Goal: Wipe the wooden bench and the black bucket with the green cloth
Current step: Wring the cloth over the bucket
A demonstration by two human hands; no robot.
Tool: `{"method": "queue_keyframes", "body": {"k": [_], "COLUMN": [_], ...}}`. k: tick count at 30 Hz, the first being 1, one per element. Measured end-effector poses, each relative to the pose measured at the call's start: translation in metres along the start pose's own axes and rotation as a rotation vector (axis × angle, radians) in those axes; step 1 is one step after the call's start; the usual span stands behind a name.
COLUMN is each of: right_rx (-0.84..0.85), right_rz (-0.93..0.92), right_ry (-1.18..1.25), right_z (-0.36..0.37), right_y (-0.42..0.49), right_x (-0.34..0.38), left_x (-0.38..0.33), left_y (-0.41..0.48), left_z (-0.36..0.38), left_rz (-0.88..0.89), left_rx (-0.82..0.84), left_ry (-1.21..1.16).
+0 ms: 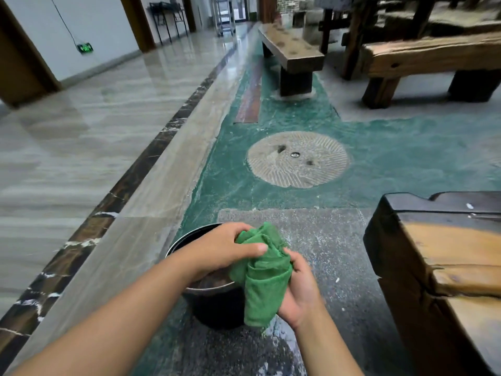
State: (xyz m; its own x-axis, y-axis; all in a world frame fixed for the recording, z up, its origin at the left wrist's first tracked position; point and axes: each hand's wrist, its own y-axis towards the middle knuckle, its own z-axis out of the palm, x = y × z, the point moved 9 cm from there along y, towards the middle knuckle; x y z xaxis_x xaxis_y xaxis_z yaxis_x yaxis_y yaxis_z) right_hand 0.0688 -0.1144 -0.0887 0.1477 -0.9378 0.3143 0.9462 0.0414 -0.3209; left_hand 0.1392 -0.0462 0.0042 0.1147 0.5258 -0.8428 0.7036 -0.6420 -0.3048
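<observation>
Both hands hold the green cloth (264,270) above the black bucket (214,302), near centre of the view. Left hand (225,249) is curled closed over the top bunch, thumb pressed across the fabric. Right hand (299,291) is closed round the lower right part, w/ a loose flap hanging down past the bucket's near right rim. Bucket stands on the speckled floor (333,256); something dark sits inside, can't tell if it's water. The wooden bench (447,267), i.e. the surface to wipe, is just right of the bucket, near right, dark end block and worn pale top.

Step in hand looks like bunching or wringing the cloth over the bucket before wiping; can't tell whether the cloth is wet.

Doing it well, IMO:
- Keep the cloth over the bucket mouth so any drips fall inside, not on the floor.
- Gather the hanging flap into the grip first, else it stays soggy and slaps the rim.
- Twist the hands opposite ways, firm but short; thin mesh-like fabric prob. sheds water fast.
- Finish w/ a flat pad in one hand, so it lies broad on the bench top.
- Bench top looks cracked and rough at the near edge: cloth may snag, so wipe along the grain.
</observation>
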Motion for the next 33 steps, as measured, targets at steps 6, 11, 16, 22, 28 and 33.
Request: {"method": "queue_keyframes", "body": {"k": [6,11,16,22,28,33], "right_rx": [0.016,-0.027,0.08,0.03,-0.131,-0.184], "right_rz": [0.001,0.008,0.05,-0.03,-0.196,-0.408], "right_ry": [0.055,0.079,0.211,-0.077,-0.46,-0.673], "right_z": [0.02,0.018,0.013,0.008,0.013,0.016], "right_y": [-0.02,-0.045,-0.071,-0.078,-0.093,-0.133], "right_x": [-0.005,-0.006,-0.012,0.015,0.095,0.192], "left_x": [-0.046,-0.074,-0.085,-0.075,-0.069,-0.084], "left_y": [-0.029,-0.051,-0.067,-0.082,-0.079,-0.048], "left_z": [-0.007,-0.021,-0.041,-0.047,-0.027,0.03], "left_rz": [-0.017,-0.063,-0.092,-0.11,-0.141,-0.108], "left_rx": [-0.201,-0.29,-0.387,-0.475,-0.388,-0.285], "left_ry": [0.475,0.512,0.45,0.216,-0.221,-0.535]}}
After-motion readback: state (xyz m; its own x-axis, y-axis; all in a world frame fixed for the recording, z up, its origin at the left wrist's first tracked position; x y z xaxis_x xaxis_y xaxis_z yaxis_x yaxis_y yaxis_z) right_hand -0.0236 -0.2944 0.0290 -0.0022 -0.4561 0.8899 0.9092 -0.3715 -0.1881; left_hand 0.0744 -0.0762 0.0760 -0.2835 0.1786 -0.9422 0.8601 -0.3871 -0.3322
